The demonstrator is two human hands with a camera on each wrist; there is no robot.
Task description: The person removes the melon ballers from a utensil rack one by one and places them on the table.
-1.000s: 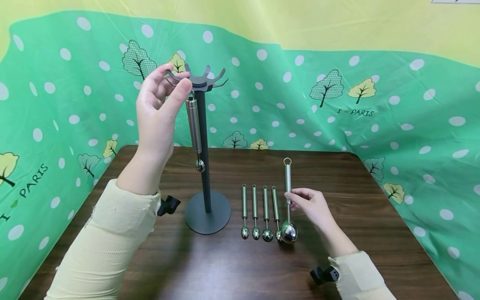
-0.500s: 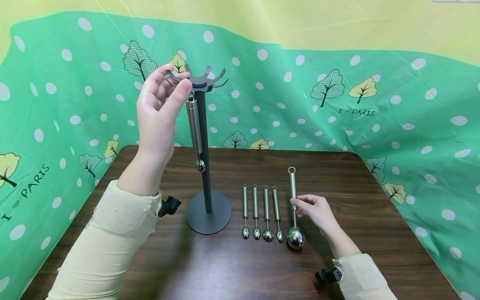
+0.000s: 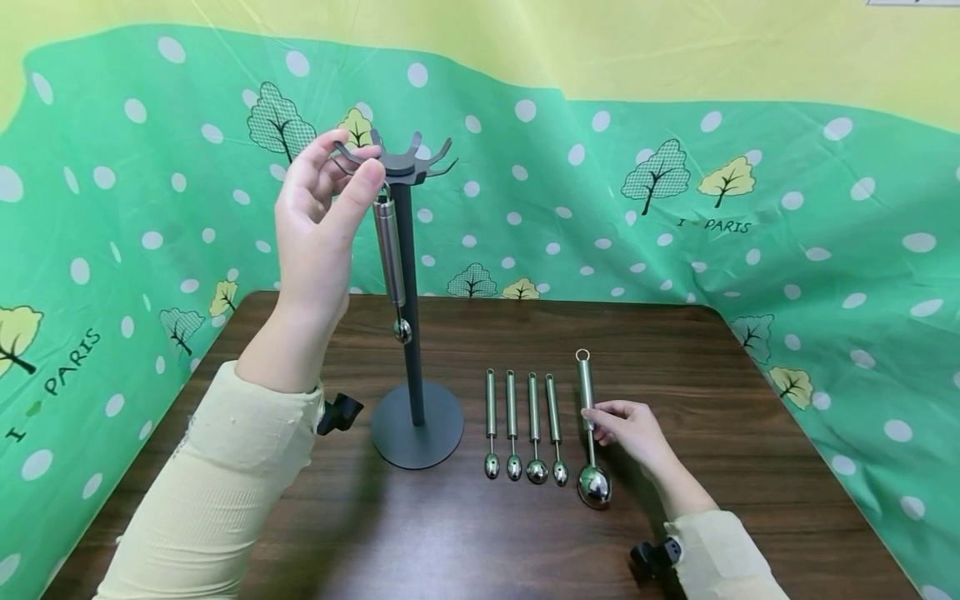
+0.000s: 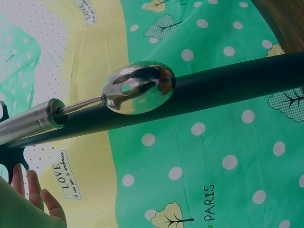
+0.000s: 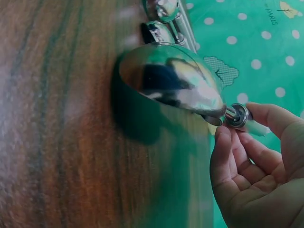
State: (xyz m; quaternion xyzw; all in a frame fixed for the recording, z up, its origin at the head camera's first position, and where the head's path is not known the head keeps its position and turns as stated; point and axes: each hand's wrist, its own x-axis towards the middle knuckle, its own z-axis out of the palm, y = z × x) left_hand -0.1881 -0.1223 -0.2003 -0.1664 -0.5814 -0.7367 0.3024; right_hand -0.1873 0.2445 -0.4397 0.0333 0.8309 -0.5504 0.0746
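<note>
At the top of a dark metal rack (image 3: 408, 250) with curved hooks, my left hand (image 3: 318, 208) pinches one hook between thumb and fingers. A metal spoon (image 3: 389, 250) hangs straight down by its end ring, right beside the thumb tip. Its small oval bowl (image 4: 138, 88) shows against the rack's pole in the left wrist view. On the right, my right hand (image 3: 628, 429) pinches the lower handle of a large metal spoon (image 3: 594, 487). That spoon's bowl (image 5: 171, 78) is close over the wooden table, its shadow beneath.
Several smaller metal spoons (image 3: 533, 425) lie in a row between the rack's round base (image 3: 417, 446) and the large spoon. The brown wooden table (image 3: 487, 550) is backed by a green and yellow patterned cloth (image 3: 540, 192).
My right hand has brought the large spoon toward the front and slightly right, away from the row's end spoon, which its bowl overlapped earlier. The left hand and hanging spoon have stayed put.
</note>
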